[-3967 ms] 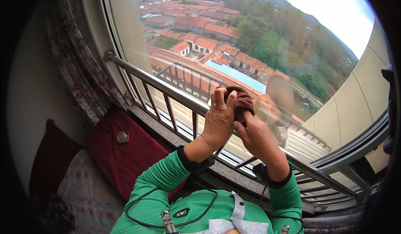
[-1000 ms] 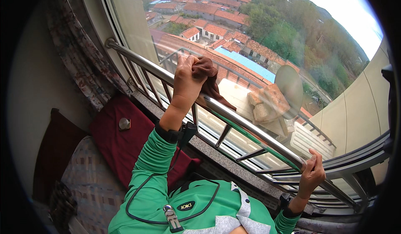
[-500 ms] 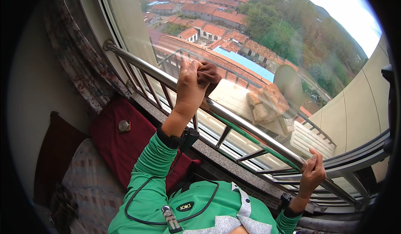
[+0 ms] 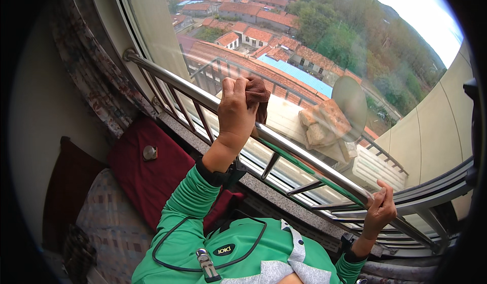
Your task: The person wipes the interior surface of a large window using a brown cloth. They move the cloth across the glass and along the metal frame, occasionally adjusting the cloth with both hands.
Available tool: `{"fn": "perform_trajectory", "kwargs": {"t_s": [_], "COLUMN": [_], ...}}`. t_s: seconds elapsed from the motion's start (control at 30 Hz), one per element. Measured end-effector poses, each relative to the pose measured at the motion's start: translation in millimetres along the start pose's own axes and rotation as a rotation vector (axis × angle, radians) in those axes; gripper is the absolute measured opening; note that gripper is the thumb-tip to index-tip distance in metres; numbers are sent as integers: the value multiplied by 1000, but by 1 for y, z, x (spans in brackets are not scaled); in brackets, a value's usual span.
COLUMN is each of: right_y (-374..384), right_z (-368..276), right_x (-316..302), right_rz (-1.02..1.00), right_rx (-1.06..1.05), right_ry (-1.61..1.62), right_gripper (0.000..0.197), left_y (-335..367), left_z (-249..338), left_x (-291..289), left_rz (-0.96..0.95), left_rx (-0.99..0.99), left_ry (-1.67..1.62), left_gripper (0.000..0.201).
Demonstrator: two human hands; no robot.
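A bunched brown cloth [image 4: 258, 92] is gripped in my left hand [image 4: 234, 112], held up at the window glass [image 4: 284, 35] just above the metal railing. Whether the cloth presses on the pane I cannot tell. Part of it hangs down past my fingers toward the shiny top rail [image 4: 314, 165]. My right hand [image 4: 380, 209] is closed around that rail near its lower right end. Green from my sleeves reflects along the rail between the two hands.
Beyond the glass are a ledge with stone blocks [image 4: 324, 124], a round dish [image 4: 349, 104] and red-roofed houses. On my left, a dark red cloth [image 4: 147, 175] bears a small round object [image 4: 150, 152]. A patterned curtain [image 4: 89, 66] hangs beside the window frame.
My left hand and the brown cloth have shifted slightly down and to the right, and the wrist has turned a little. My right hand stays on the rail.
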State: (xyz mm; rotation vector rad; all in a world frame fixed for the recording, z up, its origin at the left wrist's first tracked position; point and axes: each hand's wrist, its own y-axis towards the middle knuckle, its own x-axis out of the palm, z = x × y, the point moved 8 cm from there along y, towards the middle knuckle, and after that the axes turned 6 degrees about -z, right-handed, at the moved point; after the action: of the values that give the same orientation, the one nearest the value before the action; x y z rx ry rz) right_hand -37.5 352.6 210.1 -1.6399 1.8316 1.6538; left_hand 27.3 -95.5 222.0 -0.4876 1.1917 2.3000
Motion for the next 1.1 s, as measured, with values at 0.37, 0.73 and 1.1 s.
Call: {"fn": "perform_trajectory", "kwargs": {"t_s": [0.37, 0.73, 1.1], "right_y": [-1, 0, -1], "right_z": [2, 0, 2], "right_x": [0, 1, 1], "right_rz": [6, -4, 18], "right_rx": [-2, 20, 69], "right_ry": [6, 18, 39], "right_gripper": [23, 23, 24], "left_y": [6, 11, -4], "left_z": [-2, 22, 26], "left_x": [5, -4, 20], "left_rz": [-181, -122, -239], "left_rx": [38, 170, 130], "left_ry": [-43, -119, -135], "left_gripper": [61, 36, 38]}}
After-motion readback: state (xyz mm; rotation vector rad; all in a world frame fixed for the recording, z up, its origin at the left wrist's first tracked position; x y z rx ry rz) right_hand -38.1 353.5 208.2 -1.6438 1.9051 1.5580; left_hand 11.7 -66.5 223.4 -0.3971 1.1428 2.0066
